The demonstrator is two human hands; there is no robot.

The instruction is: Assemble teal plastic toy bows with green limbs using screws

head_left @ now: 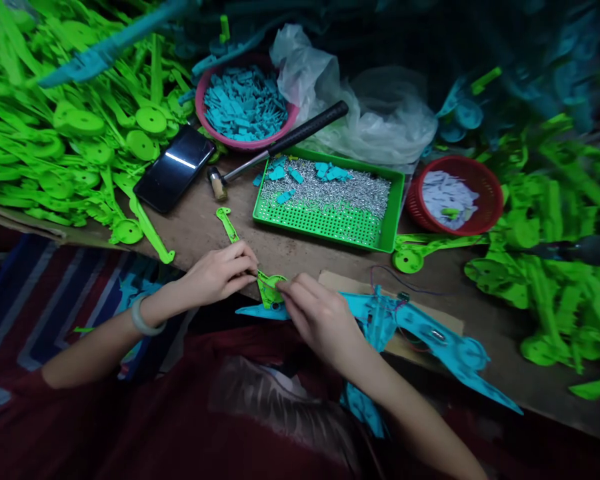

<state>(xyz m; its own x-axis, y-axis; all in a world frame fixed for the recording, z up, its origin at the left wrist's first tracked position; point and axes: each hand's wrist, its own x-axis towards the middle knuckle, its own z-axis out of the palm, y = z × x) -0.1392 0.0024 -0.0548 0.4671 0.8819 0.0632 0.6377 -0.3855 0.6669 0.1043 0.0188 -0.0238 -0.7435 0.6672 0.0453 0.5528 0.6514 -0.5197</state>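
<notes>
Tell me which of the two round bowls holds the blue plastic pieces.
The pink bowl at the back, beside the phone and above the hammer. The red basket, right of the green tray, holds pale pieces instead.

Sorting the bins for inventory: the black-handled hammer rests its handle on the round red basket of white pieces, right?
Not quite. In the head view the black-handled hammer rests across the corner of the green perforated tray of small metal pins, not the round red basket.
</notes>
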